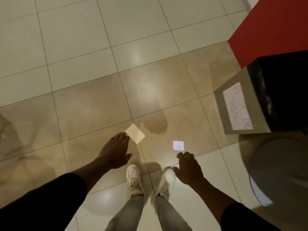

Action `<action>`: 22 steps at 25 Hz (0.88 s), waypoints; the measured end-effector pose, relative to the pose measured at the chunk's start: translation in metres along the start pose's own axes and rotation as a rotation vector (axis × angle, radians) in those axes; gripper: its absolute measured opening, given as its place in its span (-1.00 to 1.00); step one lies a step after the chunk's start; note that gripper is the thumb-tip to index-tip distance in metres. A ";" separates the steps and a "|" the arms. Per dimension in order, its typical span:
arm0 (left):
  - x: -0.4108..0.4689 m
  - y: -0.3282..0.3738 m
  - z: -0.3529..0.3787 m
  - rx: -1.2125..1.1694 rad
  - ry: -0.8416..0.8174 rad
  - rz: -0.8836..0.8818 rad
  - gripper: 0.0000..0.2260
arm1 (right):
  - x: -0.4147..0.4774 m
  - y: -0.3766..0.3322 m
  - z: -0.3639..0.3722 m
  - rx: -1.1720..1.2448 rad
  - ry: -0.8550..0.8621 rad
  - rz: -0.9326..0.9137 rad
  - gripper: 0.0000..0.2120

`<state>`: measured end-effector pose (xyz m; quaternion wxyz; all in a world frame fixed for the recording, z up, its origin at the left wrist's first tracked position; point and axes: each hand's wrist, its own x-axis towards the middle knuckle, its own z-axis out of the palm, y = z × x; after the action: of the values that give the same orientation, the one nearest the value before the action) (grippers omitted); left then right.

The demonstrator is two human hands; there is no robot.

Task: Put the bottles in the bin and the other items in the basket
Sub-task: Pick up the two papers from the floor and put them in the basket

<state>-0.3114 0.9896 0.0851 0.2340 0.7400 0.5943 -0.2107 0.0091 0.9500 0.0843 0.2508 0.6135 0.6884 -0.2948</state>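
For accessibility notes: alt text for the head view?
A person reaches down over a tiled floor, left hand by a beige paper, right hand near a small white paper. A labelled grey bin stands to the right.

floor point(83, 64) (glossy tiles) | tan paper point(135, 135) | white slip point(178, 145) | labelled bin point(240, 79)

Perhaps a public hall: tiled floor point(80, 47), labelled bin point(240, 77).

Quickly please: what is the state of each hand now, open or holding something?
Left hand: open, fingers straight, beside the beige paper, holding nothing.
Right hand: open, fingers loosely curled, nothing seen in it.
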 end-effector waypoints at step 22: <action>0.317 -0.061 0.312 0.648 0.022 0.352 -0.48 | 0.335 0.121 0.260 -0.390 0.173 -0.033 -0.44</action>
<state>-0.3164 1.0620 -0.3582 0.0137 0.8688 0.3627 -0.3368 0.0846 1.0068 -0.3470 0.2997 0.5649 0.7614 -0.1066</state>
